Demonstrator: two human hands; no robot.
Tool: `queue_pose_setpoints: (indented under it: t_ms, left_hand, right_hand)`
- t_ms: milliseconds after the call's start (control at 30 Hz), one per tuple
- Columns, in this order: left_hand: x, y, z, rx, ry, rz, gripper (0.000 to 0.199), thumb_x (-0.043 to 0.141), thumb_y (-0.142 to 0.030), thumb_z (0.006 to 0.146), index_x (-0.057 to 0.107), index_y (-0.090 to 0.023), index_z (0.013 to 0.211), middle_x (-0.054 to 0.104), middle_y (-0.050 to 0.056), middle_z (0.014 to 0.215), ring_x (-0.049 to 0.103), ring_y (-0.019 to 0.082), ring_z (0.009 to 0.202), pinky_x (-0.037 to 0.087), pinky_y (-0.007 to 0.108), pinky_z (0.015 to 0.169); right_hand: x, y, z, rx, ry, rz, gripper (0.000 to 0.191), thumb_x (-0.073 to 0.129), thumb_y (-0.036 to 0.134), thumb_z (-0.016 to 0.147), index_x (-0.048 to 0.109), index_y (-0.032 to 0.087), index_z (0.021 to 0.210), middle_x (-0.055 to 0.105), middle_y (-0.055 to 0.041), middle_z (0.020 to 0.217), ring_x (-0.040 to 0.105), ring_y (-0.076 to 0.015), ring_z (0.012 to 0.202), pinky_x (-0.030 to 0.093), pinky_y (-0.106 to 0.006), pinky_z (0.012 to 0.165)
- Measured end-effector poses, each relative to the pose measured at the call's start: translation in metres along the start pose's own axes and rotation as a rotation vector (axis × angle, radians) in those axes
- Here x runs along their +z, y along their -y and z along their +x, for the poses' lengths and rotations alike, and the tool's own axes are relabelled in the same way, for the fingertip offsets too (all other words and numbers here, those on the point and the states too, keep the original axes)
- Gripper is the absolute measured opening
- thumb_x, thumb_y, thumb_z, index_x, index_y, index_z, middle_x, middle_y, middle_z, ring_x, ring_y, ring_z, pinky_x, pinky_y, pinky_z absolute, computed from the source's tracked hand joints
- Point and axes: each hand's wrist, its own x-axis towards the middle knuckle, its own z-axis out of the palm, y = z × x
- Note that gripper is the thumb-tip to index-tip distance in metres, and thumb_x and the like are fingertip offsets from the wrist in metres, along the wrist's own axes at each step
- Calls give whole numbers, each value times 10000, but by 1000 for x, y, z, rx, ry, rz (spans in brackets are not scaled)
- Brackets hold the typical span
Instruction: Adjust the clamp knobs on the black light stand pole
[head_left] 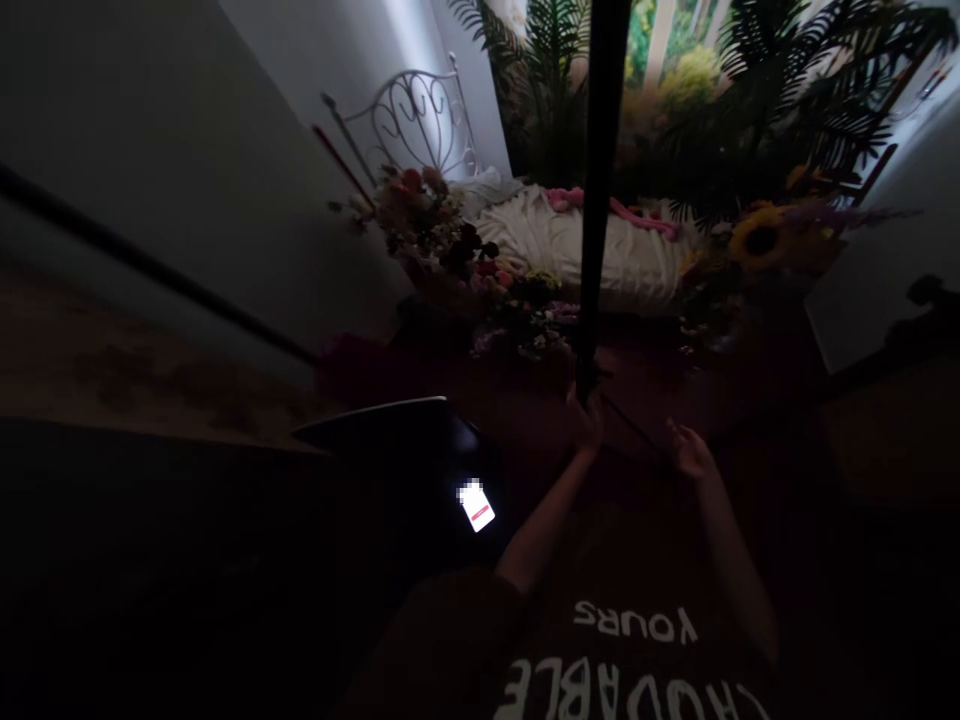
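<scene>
Dark shirt (637, 560) with pale lettering fills the lower view. Left hand (587, 420) is at the lower end of a dark upright pole (600, 200), fingers against it; exact finger closure cannot be told in the low light. Right hand (690, 450) is apart from the pole, fingers loosely spread and slightly bent, near a thin dark rod (630, 423); contact unclear. Lit screen (478, 508) left of both hands. Flowers (450, 225) and draped white cloth (540, 240) beyond.

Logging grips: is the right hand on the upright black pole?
No, the left hand holds the black pole, the right hand apart from it.
</scene>
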Motion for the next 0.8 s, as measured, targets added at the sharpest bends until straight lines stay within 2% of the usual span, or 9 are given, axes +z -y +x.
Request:
queue_pose_setpoints:
  t_ms: [100, 200, 300, 367, 500, 600, 700, 800]
  left_hand:
    - [17, 20, -45, -119, 164, 116, 636, 450, -464, 955, 339, -113, 1474, 350, 249, 1537, 315, 324, 1496, 295, 498, 1227]
    - [45, 19, -79, -173, 470, 100, 583, 491, -453, 937, 418, -117, 1408, 418, 242, 1471, 387, 333, 1448, 331, 507, 1204]
    - [78, -12, -93, -13, 796, -15, 477, 461, -467, 958, 507, -155, 1317, 518, 190, 1390, 481, 290, 1365, 376, 472, 1175]
    - [99, -44, -93, 147, 930, -113, 461, 439, -479, 972, 513, -181, 1316, 543, 159, 1379, 504, 268, 1337, 386, 463, 1167]
    - [135, -116, -85, 357, 1063, -284, 496, 475, -497, 965, 467, -222, 1378, 544, 138, 1400, 518, 256, 1325, 401, 455, 1153]
    - [156, -158, -86, 424, 1108, -391, 538, 506, -472, 958, 432, -180, 1403, 541, 178, 1408, 536, 256, 1299, 419, 416, 1134]
    - [169, -179, -93, 385, 1130, -401, 470, 462, -419, 984, 437, -156, 1372, 601, 188, 1321, 603, 248, 1191, 479, 395, 1043]
    - [172, -187, -98, 305, 1136, -306, 341, 435, -368, 995, 509, -169, 1261, 679, 144, 1138, 668, 233, 996, 527, 378, 896]
  right_hand:
    - [-50, 0, -29, -12, -118, 176, 310, 373, 136, 917, 662, 239, 876, 687, -3, 768, 638, -41, 586, 448, -67, 482]
    - [-76, 9, -59, -132, -174, 236, 263, 398, 172, 925, 624, 245, 811, 633, -1, 740, 600, -54, 566, 424, -68, 430]
    - [-85, 27, -85, -244, -215, 291, 220, 441, 218, 931, 580, 232, 761, 585, 7, 689, 562, -61, 535, 403, -74, 393]
    - [-85, 41, -97, -279, -260, 341, 247, 424, 263, 959, 576, 221, 769, 590, 6, 678, 568, -63, 531, 411, -85, 393]
    - [-78, 61, -105, -317, -450, 238, 275, 416, 362, 1003, 624, 222, 891, 645, 11, 668, 617, -94, 524, 476, -155, 438]
    - [-72, 71, -101, -351, -531, 108, 265, 470, 389, 1002, 655, 213, 930, 690, 8, 693, 630, -105, 529, 499, -189, 479]
    - [-70, 77, -94, -336, -533, 99, 320, 494, 413, 1003, 659, 185, 850, 676, 6, 646, 602, -92, 499, 469, -183, 471]
    - [-69, 83, -90, -301, -503, 143, 352, 507, 422, 999, 645, 175, 789, 629, 22, 566, 528, -74, 431, 400, -175, 417]
